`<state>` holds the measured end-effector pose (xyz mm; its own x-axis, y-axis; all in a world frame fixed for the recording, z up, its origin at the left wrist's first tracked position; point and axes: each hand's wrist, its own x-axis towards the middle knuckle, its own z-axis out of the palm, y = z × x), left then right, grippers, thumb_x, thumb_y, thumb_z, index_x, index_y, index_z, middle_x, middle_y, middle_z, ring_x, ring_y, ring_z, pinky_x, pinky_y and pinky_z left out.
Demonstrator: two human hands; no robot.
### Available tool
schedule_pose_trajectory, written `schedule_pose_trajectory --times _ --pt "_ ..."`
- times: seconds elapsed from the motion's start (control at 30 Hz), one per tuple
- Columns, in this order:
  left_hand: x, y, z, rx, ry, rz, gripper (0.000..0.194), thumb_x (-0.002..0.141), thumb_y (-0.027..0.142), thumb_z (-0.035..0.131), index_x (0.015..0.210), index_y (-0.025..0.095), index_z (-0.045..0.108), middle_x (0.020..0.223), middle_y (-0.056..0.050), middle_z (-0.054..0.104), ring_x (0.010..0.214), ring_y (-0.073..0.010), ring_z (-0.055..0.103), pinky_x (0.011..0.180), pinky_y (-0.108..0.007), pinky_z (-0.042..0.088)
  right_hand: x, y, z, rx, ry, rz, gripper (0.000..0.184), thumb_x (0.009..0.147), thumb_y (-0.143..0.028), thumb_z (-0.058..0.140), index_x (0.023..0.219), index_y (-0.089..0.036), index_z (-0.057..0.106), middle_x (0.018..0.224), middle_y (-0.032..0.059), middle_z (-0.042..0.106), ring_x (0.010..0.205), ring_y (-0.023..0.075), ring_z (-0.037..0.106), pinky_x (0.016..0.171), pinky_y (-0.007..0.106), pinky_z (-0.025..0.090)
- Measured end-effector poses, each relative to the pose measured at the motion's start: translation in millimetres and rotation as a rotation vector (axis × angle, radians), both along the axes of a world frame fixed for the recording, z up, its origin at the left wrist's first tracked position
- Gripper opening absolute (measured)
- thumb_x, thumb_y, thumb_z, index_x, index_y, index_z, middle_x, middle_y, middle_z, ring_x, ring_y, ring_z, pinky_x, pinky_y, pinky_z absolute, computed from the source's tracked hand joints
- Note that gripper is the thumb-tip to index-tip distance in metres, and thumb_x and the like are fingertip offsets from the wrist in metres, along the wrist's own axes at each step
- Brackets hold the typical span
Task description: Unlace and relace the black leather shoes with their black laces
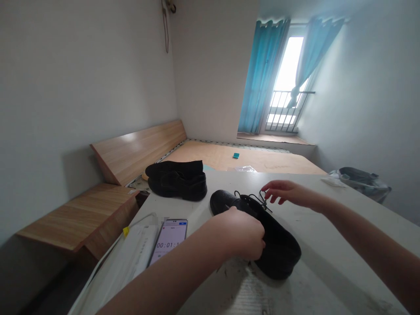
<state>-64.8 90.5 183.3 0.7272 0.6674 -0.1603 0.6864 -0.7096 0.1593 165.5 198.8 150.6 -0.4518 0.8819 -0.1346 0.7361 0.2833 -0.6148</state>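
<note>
Black shoe sits on the white surface, right under the L hand. Its toe pokes out past the L fingers, up & to the left; its heel is on the other side of them, down to the right. L fingers are curled in at the shoe's near side. Most tips are hid, so can't tell if they grip it.

R hand is up past the shoe's far side. Its fingers pinch a thin black lace at the tips, & the other R fingers are bent & a bit apart. More lace loops up from the shoe top, btwn the L & R fingers.

2 more black shoes sit side by side, well left of the L fingers & a bit farther off. Phone lies flat, left of the L fingers, w/ nos. lit up that start 00:01. White cord w/ a yellow tag is left of the phone.

Far past both hands is a flat tan bed w/ a tiny teal square on it. Blue curtains hang by the window, way up past the R fingers. Gray bag is off to their right.
</note>
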Motion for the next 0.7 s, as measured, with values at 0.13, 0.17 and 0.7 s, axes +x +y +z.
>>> schedule_pose_trajectory --times 0.13,0.17,0.7 --pt "8 -10 0.1 0.003 0.033 -0.033 0.025 0.089 0.028 0.055 0.098 0.012 0.071 0.106 -0.013 0.073 0.098 -0.0326 0.066 0.088 -0.047 0.048 5 17 -63.5 0.221 -0.098 -0.113 0.047 0.081 -0.043 0.055 0.122 -0.021 0.058 0.113 0.0133 0.060 0.090 0.0249 0.062 0.083 0.042 0.050" --pt "10 -12 0.4 0.002 0.023 -0.054 0.024 0.087 0.027 0.057 0.102 0.013 0.070 0.107 -0.011 0.073 0.099 -0.0314 0.066 0.089 -0.046 0.047 4 18 -73.9 0.266 -0.111 -0.117 0.045 0.081 -0.041 0.057 0.122 -0.024 0.058 0.117 0.0123 0.058 0.094 0.0253 0.061 0.087 0.042 0.048" --pt "34 -25 -0.7 -0.013 0.095 -0.162 0.015 0.084 0.026 0.065 0.083 0.014 0.074 0.082 -0.008 0.074 0.070 -0.0230 0.070 0.046 -0.032 0.040 -1 2 -97.9 0.437 -0.144 -0.001 0.018 0.090 -0.036 0.052 0.097 -0.025 0.064 0.103 0.0073 0.060 0.102 0.0263 0.052 0.089 0.041 0.042"
